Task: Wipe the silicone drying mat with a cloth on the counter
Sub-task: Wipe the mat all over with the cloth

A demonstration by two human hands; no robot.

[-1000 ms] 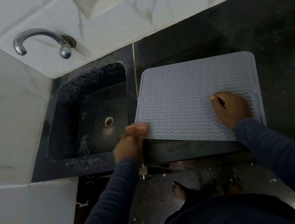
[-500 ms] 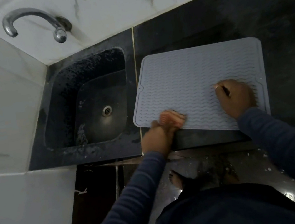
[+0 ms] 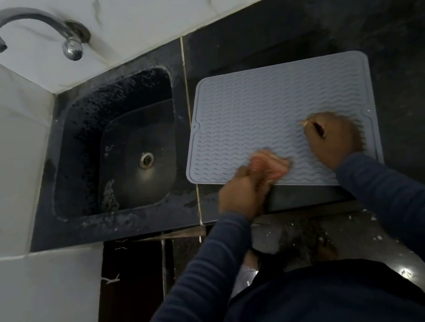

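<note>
While left hand (image 3: pixel 242 193) grips cloth (image 3: pixel 271 165) on mat (image 3: pixel 266 101) near edge, right hand (image 3: pixel 334 137) presses flat; far half uncovered.

This is a home kitchen – the washing-up corner of it. A dark stone tabletop (image 3: pixel 392 18) runs along the wall, and a deep sink (image 3: pixel 82 143) of the same dark stone is set into it, with a round metal drain (image 3: pixel 146 159) at the bottom. A curved chrome tap (image 3: pixel 15 16) comes straight out of the wall above it. The walls are clad in pale, marble-veined tiles (image 3: pixel 152 8) – and a grey ribbed drying mat (image 3: pixel 267 106) lies flat just beside the sink.
</note>
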